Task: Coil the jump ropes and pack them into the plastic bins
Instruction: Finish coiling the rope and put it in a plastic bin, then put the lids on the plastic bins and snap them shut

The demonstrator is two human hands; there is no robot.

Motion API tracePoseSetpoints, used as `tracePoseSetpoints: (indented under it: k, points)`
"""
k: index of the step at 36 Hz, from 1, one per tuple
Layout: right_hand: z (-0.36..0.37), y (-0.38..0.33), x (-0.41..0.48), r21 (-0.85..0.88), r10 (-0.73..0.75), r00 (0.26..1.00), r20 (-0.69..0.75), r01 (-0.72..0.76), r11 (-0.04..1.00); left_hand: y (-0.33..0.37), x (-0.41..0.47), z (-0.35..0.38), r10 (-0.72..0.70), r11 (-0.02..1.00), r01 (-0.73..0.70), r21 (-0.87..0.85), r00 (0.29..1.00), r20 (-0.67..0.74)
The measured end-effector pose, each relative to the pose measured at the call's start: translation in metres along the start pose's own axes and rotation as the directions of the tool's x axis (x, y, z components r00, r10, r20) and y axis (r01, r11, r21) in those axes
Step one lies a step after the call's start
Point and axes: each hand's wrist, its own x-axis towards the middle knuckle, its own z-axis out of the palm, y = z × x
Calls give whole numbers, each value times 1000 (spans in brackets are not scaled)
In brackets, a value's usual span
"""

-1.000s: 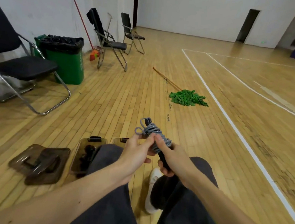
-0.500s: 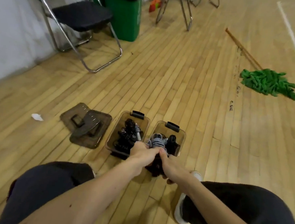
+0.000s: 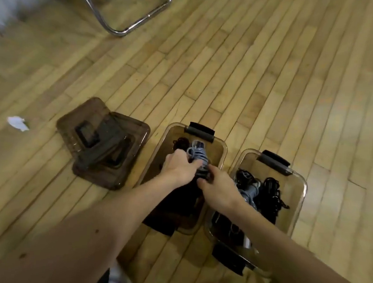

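Note:
Two brown see-through plastic bins stand side by side on the wooden floor. Over the left bin (image 3: 170,133) both my hands hold a coiled grey jump rope (image 3: 199,154) wound round its black handles. My left hand (image 3: 180,166) grips the coil from the left, and my right hand (image 3: 219,185) grips its near end. Dark ropes lie under the coil in this bin. The right bin (image 3: 301,188) holds black ropes (image 3: 270,192) and another grey-wrapped rope (image 3: 252,191).
Two brown bin lids (image 3: 101,143) lie stacked to the left of the bins. A scrap of white paper (image 3: 17,123) lies further left. A chrome chair leg (image 3: 127,28) curves across the floor at the top.
My view swung down from the hall to the floor. Both hands carried the grey coil from above my lap down over the left bin.

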Motion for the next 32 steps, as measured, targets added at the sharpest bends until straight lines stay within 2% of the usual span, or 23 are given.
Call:
tracePoseSetpoints:
  k: [4,8,10,12,15,18,21,23,25,28,32]
  points:
    - [0,11,25,-57,75,997,-22,-76,995,-9,24,19,18,995,-27,93,995,100]
    - [2,4,30,-175,128,992,-2,-126,976,-21,28,22,150,926,-153,347,988,33]
    - [2,-4,26,-277,146,989,23,-134,952,-22,28,16,159,918,-161,362,987,36]
    - [4,-14,22,-341,152,988,-12,-148,928,-24,29,6,138,933,-147,329,989,53]
    - [17,-38,19,-383,47,990,-133,-95,919,-42,32,-22,165,953,-157,258,986,-10]
    - [37,-69,19,-390,-157,971,-183,75,918,-74,41,-58,138,981,-119,154,983,-123]
    - [74,-107,37,-378,-284,954,-95,230,897,-124,63,-98,11,1000,-6,19,959,-285]
    - [98,-127,54,-330,-280,959,-31,255,909,-153,79,-116,-112,993,87,-82,912,-394]
    - [127,-145,77,-262,-218,975,30,218,940,-182,93,-133,-262,961,183,-210,848,-461]
    - [159,-161,115,-141,-83,990,114,99,985,-220,111,-152,-418,890,269,-367,804,-423]
    - [178,-165,160,-27,32,994,104,-29,999,-253,132,-159,-537,792,358,-496,795,-284]
